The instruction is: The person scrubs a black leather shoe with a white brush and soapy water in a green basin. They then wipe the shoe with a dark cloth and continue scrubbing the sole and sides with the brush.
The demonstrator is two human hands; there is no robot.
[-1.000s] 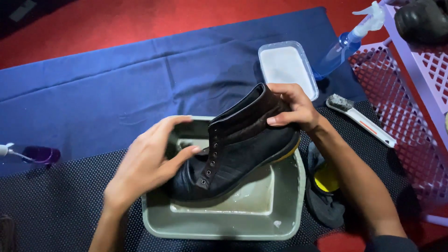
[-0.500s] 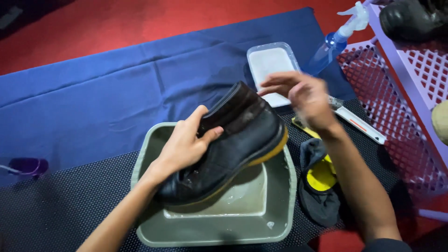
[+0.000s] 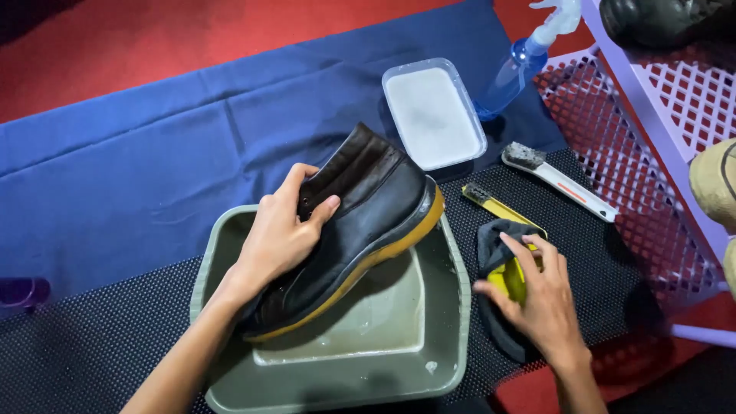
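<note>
Head view: the left hand point(image 3: 280, 234) has its grip clenched round the ankle of a black boot point(image 3: 349, 230), held tilted over a grey-green basin point(image 3: 452, 307) of water. The right hand point(image 3: 537, 295), just right of the basin, rests with fingers spread on a dark cloth point(image 3: 491, 241) and a yellow brush point(image 3: 502, 211), grasping neither yet. This looks like the pause between wetting and scrubbing; closing on the cloth or brush seems due.
</note>
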